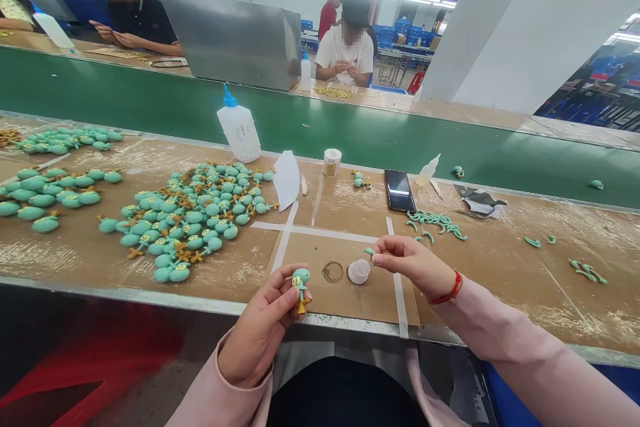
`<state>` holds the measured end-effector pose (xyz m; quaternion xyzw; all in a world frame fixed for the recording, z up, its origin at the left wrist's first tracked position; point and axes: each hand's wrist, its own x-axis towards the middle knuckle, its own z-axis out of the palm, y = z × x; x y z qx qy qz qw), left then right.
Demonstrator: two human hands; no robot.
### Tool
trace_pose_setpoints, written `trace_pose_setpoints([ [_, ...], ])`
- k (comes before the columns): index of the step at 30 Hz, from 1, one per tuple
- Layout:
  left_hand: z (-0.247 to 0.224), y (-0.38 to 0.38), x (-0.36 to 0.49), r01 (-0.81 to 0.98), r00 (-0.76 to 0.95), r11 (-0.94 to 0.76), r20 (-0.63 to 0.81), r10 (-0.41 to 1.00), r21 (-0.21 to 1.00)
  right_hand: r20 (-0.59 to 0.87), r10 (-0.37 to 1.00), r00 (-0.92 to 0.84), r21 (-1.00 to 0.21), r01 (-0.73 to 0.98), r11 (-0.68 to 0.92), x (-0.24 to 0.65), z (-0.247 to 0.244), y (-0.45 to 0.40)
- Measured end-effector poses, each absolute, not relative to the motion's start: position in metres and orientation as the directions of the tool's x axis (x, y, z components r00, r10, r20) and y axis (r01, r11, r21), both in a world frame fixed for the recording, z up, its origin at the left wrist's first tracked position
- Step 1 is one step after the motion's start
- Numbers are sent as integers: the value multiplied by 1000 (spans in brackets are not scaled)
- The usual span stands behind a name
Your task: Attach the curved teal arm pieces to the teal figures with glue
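Observation:
A small teal-headed toy figure [301,278] with a yellow-brown lower part is held upright in my left hand [270,307], thumb and fingers closed on it. My right hand [413,263] pinches a small curved green piece [369,251] by one end. That piece is just above and right of a small whitish cup [359,271] on the cardboard. A dark ring stain [333,272] marks the board between the cup and my left hand. More curved green pieces [440,221] lie loose beyond my right hand.
A large pile of toy figures [195,213] covers the left. Behind stand a blue-capped bottle [239,127], a tape roll [332,163], a phone [399,191] and a small dropper bottle [428,171]. Past the green belt [350,127], a person in white [345,47] sits working.

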<state>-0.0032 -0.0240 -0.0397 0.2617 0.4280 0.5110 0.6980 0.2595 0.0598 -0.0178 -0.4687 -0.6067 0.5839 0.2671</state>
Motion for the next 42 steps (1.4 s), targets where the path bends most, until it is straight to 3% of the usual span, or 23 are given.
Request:
trace_pose_setpoints([
  [6, -43, -23, -2, -497, 111, 341, -332, 937, 798, -180, 860, -478, -781, 601, 171, 266, -8, 57],
  [12, -44, -24, -4, -502, 112, 335, -324, 939, 797, -148, 869, -471, -611, 735, 294, 258, -6, 56],
  [22, -45, -24, -5, -463, 88, 317, -313, 946, 828, -165, 855, -492, -584, 747, 318, 257, -5, 57],
  [28, -45, -25, -4, -469, 55, 319, -333, 941, 824, -169, 859, -483, -646, 713, 273, 258, -4, 57],
  [31, -46, -25, -2, -480, 39, 292, -312, 949, 827, -209, 855, -475, -822, 559, 110, 260, -1, 58],
  [34, -44, -23, 4, -475, 73, 249, -245, 967, 844, -241, 858, -453, -965, 205, -163, 259, 0, 53],
  [37, -37, -20, 14, -440, 129, 202, -161, 978, 875, -282, 871, -402, -933, -98, -347, 249, 1, 40],
  [42, -18, -18, 37, -405, 125, 117, -72, 990, 907, -292, 894, -341, -843, -350, -409, 224, 6, 16],
])
